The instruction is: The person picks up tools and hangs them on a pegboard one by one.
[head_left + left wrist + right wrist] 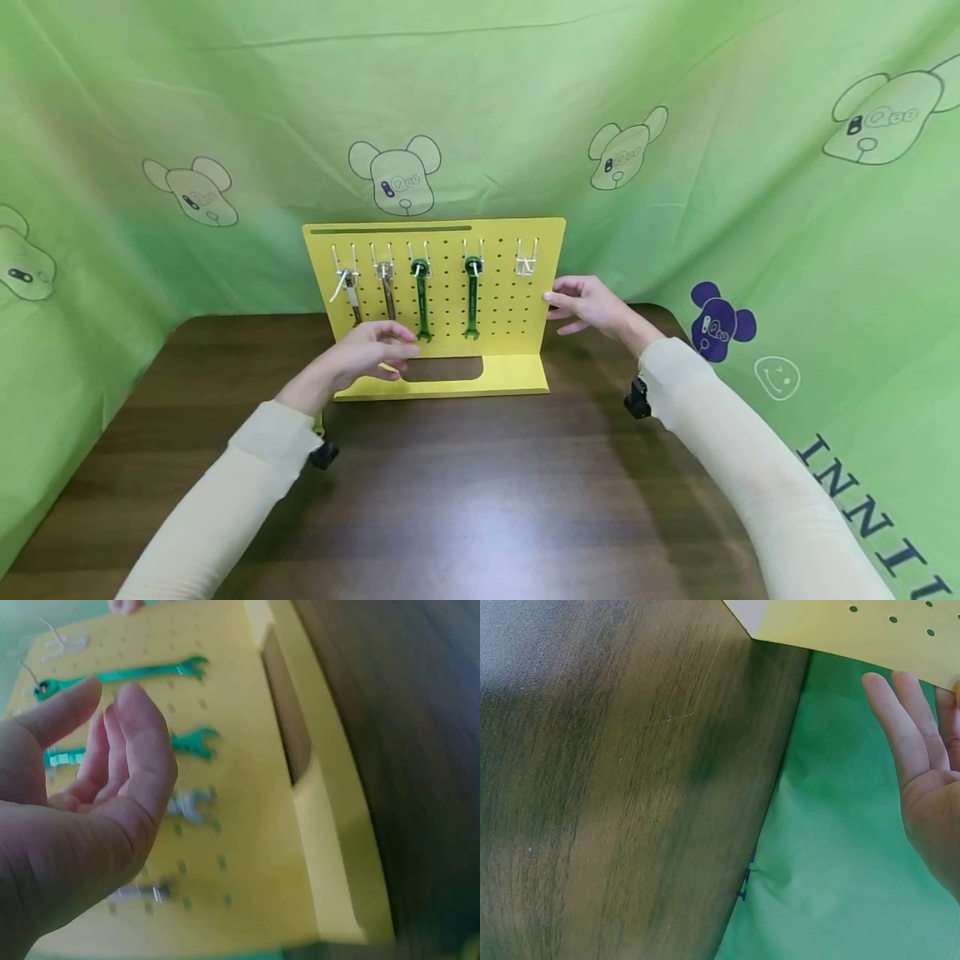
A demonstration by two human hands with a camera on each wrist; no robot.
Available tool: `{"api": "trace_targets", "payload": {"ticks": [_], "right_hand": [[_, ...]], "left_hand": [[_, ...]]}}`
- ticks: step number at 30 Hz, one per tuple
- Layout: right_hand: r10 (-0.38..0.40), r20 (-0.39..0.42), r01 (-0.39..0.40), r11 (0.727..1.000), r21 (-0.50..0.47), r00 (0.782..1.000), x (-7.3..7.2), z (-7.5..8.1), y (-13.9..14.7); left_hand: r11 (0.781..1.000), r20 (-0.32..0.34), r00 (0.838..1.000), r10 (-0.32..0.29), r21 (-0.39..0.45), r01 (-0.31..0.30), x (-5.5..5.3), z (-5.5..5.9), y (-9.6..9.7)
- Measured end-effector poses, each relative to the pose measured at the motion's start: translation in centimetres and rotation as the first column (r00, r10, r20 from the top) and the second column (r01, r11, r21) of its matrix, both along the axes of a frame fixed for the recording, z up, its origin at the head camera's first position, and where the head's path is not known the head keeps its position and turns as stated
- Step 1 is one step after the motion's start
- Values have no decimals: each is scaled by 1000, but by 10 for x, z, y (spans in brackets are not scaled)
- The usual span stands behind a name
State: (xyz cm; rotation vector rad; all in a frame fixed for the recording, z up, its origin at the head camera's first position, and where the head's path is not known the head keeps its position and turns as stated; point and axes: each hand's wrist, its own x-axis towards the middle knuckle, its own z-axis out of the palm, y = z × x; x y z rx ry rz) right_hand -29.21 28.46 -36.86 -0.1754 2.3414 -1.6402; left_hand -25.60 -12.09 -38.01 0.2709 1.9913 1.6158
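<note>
A yellow pegboard (498, 312) stands upright on the table. Two green combination wrenches (423, 304) (472, 300) hang from its white hooks. Left of them hang a silver wrench (387, 287) and a slim tool (352, 296), whose kind I cannot tell. My left hand (371, 350) hovers before the board's lower left part, fingers loosely bent; in the left wrist view nothing lies between thumb and fingers. At the board's right edge my right hand (588, 304) pinches it, thumb at the front and fingers behind.
A white hook (526, 258) at the board's upper right holds no tool. The board's base (517, 375) has a cut-out. A small yellow piece (319, 423) shows beside the left cuff, mostly hidden. Green printed cloth (510, 125) surrounds the brown table (480, 483).
</note>
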Motion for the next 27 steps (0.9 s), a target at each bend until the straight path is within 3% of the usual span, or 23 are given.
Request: {"api": "trace_targets", "payload": {"ticks": [3, 8, 12, 18, 22, 27], "right_hand": [[-3, -2, 3, 1000, 1, 1000, 0, -1, 0], [-4, 2, 4, 1000, -5, 1000, -1, -1, 0], [-11, 11, 11, 1000, -7, 1000, -2, -1, 0], [-5, 8, 5, 1000, -11, 1000, -2, 0, 1], [-1, 2, 1, 1000, -7, 1000, -2, 0, 1], [-9, 14, 10, 1000, -5, 1000, -1, 1, 0]], "left_hand": [[1000, -11, 1000, -3, -26, 3, 1, -3, -24], [997, -13, 999, 49, -57, -49, -3, -8, -64], [986, -13, 991, 133, -98, -134, -6, -16, -90], [956, 45, 960, 276, -119, -270, -7, -33, -116], [953, 92, 953, 289, -121, -277, -8, -45, -126], [966, 115, 967, 225, -159, -206, -4, -57, -127]]}}
